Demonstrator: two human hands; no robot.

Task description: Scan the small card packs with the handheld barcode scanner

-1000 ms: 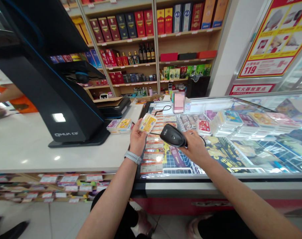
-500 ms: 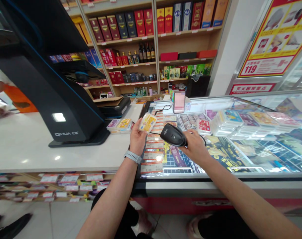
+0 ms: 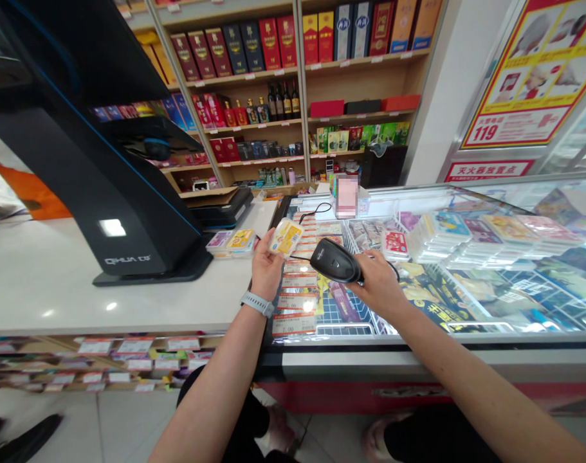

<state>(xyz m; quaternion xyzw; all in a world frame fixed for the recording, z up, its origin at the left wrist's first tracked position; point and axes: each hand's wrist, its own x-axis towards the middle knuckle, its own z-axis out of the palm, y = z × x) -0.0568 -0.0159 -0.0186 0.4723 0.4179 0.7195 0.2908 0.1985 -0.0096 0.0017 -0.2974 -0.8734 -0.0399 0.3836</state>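
Left hand (image 3: 266, 267) closed on a yellow-labelled packet (image 3: 285, 237), label upward, above the left end of the glass-topped freezer chest (image 3: 538, 337). Right hand (image 3: 378, 280) grips a black corded barcode scanner (image 3: 335, 261) over the chest, nose aimed toward the packet, which sits just beyond it.

A black barcode scanner (image 3: 335, 261) faces a yellow packet (image 3: 286, 237).

Likely a shop — liquor shelves (image 3: 360, 118)
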